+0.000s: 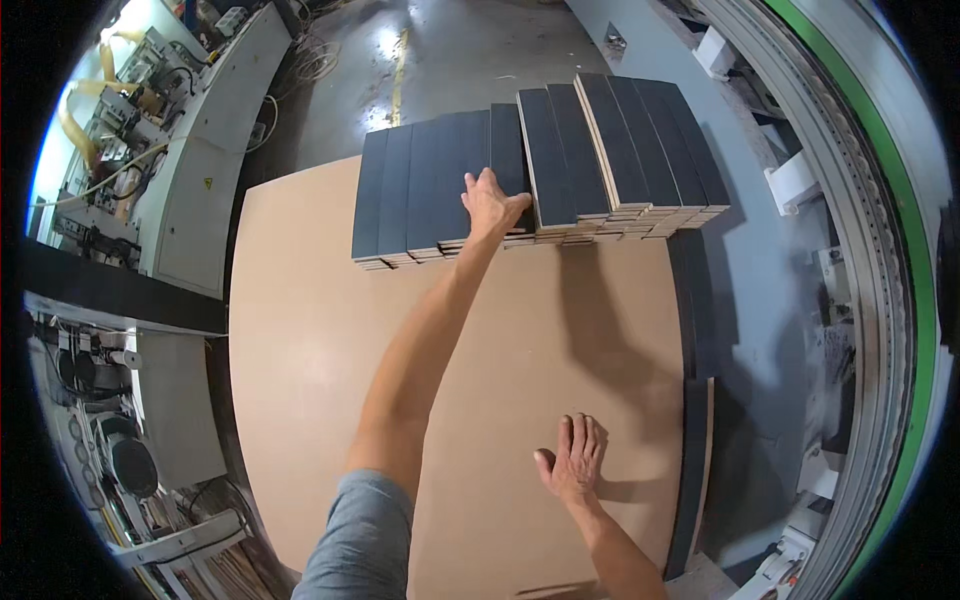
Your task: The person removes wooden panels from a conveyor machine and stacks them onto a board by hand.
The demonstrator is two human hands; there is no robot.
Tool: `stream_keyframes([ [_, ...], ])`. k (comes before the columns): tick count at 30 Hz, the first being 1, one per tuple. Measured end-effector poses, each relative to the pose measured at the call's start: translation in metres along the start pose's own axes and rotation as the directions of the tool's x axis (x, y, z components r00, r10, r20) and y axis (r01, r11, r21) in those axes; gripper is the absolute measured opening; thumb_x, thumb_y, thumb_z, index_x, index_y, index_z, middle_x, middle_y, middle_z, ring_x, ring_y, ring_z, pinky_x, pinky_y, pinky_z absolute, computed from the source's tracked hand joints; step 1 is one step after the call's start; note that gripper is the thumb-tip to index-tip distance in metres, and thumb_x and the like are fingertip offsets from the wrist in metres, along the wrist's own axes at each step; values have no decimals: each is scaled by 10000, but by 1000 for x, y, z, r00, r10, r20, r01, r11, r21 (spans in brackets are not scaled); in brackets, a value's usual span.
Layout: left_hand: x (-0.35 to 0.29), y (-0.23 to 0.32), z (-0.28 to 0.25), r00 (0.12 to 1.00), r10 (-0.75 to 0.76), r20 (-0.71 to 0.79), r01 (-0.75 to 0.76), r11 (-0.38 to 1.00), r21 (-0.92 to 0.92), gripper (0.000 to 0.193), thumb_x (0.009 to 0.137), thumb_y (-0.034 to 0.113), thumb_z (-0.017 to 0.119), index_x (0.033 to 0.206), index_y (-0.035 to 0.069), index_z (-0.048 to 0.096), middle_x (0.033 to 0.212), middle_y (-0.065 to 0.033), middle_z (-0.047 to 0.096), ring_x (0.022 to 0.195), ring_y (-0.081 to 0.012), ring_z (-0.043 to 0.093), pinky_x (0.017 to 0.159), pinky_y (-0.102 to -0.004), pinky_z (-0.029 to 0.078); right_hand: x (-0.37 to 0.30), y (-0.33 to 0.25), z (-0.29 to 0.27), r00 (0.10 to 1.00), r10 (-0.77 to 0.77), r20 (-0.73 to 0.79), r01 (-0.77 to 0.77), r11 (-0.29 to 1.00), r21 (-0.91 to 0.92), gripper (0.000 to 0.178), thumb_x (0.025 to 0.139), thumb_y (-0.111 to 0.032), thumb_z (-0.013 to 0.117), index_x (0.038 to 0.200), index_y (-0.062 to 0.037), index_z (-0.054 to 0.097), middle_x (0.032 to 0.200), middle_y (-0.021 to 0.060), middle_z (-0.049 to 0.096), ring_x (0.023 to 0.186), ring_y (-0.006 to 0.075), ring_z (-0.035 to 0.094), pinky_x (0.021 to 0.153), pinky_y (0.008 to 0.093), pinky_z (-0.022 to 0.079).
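My left hand (490, 207) reaches out over the near ends of the dark-topped panels, its thumb and fingers spread apart. Beneath and beside it is a narrow dark panel (508, 140), between a lower row of panels (420, 185) on the left and a higher stack (560, 150) on the right. Whether the fingertips press on the panel or hover just over it, I cannot tell. My right hand (574, 462) is apart from the stacks, with its fingers stretched out over the tan board (320, 330) and nothing in it.
A taller stack of panels (650, 140) stands at the far right of the board. Dark strips (690, 470) run along the board's right edge. White machine cabinets (200, 180) flank the left side; a machine rail with a green strip (905, 250) curves along the right.
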State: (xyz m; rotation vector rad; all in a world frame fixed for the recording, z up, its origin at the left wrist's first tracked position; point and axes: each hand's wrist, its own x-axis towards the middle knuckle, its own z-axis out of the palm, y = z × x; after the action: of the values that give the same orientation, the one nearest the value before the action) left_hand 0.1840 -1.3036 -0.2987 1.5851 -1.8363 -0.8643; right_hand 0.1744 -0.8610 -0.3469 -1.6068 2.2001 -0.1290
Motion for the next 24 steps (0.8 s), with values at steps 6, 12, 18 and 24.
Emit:
stream_keyframes([
  [6, 5, -9, 15, 994, 66, 85, -71, 995, 66, 513, 749, 176, 678, 1187, -35, 515, 1364, -224, 471, 1404, -455, 227, 1133, -599, 169, -2, -1, 2, 1000, 13, 5, -13, 1000, 15, 772, 846, -433, 639, 1406, 4, 338, 1473, 201, 252, 1376, 409, 221, 1077, 581, 248],
  [12, 0, -22, 10, 981, 177, 73, -176, 984, -30, 717, 744, 141, 619, 1416, 20, 402, 1513, -233, 300, 1442, -416, 167, 1170, -524, 138, -1, -1, 2, 1000, -12, -28, 11, 999, -32, 754, 868, -446, 610, 1412, 6, 348, 1466, 210, 272, 1370, 408, 249, 1083, 559, 267],
  [18, -45, -11, -24, 792, 557, 251, -547, 829, -116, 962, 652, 257, 805, 1473, 84, 334, 1522, -289, 226, 1411, -455, 222, 1138, -485, 287, 0, 1, 3, 999, -1, -48, 0, 999, -34, 800, 800, -428, 666, 1404, -4, 357, 1450, 194, 301, 1364, 393, 255, 1098, 550, 240],
  [24, -40, -7, -7, 814, 553, 178, -547, 833, -89, 816, 725, 241, 810, 1416, 54, 418, 1445, -292, 368, 1315, -451, 396, 1082, -480, 370, -1, 2, 9, 999, 9, -46, -11, 999, -38, 797, 794, -421, 672, 1400, -5, 363, 1447, 198, 305, 1362, 395, 253, 1091, 571, 233],
])
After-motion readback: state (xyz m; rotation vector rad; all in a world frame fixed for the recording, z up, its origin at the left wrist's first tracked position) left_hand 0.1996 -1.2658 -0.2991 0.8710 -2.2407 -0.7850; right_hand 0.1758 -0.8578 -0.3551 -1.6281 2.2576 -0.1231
